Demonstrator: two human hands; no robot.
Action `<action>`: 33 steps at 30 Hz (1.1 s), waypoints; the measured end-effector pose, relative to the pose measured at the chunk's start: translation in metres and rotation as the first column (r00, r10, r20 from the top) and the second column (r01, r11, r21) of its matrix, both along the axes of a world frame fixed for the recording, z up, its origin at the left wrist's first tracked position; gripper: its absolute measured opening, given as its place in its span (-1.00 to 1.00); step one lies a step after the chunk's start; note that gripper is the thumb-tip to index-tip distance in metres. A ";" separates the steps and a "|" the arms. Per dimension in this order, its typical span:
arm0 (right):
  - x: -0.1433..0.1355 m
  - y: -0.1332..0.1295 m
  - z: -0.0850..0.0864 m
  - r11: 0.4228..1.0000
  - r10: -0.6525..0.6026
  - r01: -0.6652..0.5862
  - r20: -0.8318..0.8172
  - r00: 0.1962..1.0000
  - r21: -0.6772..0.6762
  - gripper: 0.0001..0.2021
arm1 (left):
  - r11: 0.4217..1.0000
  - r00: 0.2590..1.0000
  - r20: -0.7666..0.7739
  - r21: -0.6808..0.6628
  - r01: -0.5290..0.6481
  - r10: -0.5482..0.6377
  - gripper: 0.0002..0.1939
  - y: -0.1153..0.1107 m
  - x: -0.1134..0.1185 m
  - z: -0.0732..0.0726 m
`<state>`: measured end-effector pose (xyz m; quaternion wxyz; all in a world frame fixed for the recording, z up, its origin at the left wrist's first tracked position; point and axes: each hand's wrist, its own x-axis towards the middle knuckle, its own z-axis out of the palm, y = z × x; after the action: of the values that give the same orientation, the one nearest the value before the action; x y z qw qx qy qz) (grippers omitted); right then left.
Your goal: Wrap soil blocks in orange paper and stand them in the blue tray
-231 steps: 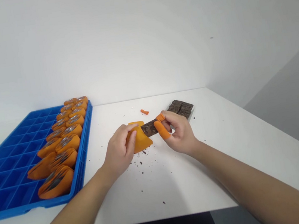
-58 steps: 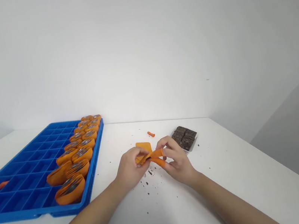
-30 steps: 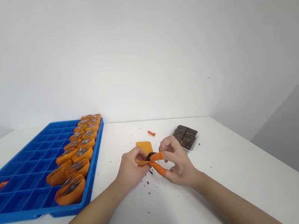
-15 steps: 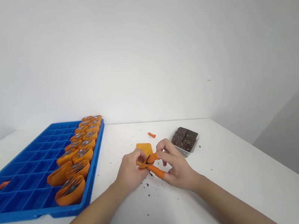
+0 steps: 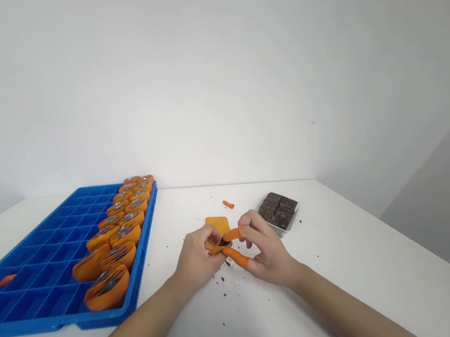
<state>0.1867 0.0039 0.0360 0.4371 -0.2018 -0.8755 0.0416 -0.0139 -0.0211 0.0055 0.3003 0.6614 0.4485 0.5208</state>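
Observation:
My left hand (image 5: pixel 196 255) is closed, pinching a small orange folded piece (image 5: pixel 217 249) at its left side. Something dark shows inside the fold. My right hand (image 5: pixel 266 250) wears orange finger cots on its thumb and index finger (image 5: pixel 232 234). Those two fingertips close on the right end of the folded piece, one above and one below. The right hand's other fingers are curled. Just behind the hands lies a flat yellow-orange piece (image 5: pixel 217 224), partly hidden by the left hand.
To the left, a blue compartment tray (image 5: pixel 53 326) holds rows of orange folded pouches (image 5: pixel 107 288) and a loose orange bit (image 5: pixel 6 280). A clear container (image 5: pixel 280 231) of dark strips (image 5: pixel 278 210) stands right. An orange finger cot (image 5: pixel 228 204) and dark crumbs lie on the white table (image 5: pixel 351 262).
My right index finger has lifted and straightened slightly, showing more of the dark stuff in the fold. The left hand keeps its hold almost unmoved. The view has shifted slightly.

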 end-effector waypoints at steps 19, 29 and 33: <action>0.001 0.007 0.000 0.994 0.040 -0.027 -0.124 0.991 0.105 -0.90 | 0.994 0.996 -0.089 0.105 0.029 -0.019 -0.86 -0.005 -0.001 0.008; 0.023 0.027 -0.006 0.997 -0.079 0.076 -0.317 0.945 -0.021 -0.57 | 0.986 0.989 0.082 0.120 0.114 -0.124 -0.34 -0.012 -0.002 0.001; 0.028 0.035 -0.007 0.981 -0.193 0.177 -0.312 0.930 -0.080 -0.48 | 0.954 0.996 0.005 0.290 0.081 -0.086 -0.47 -0.013 -0.002 0.004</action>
<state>0.2149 0.0385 0.0292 0.5694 -0.2849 -0.7692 0.0544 -0.0162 -0.0345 0.0099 0.2261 0.7119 0.3366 0.5735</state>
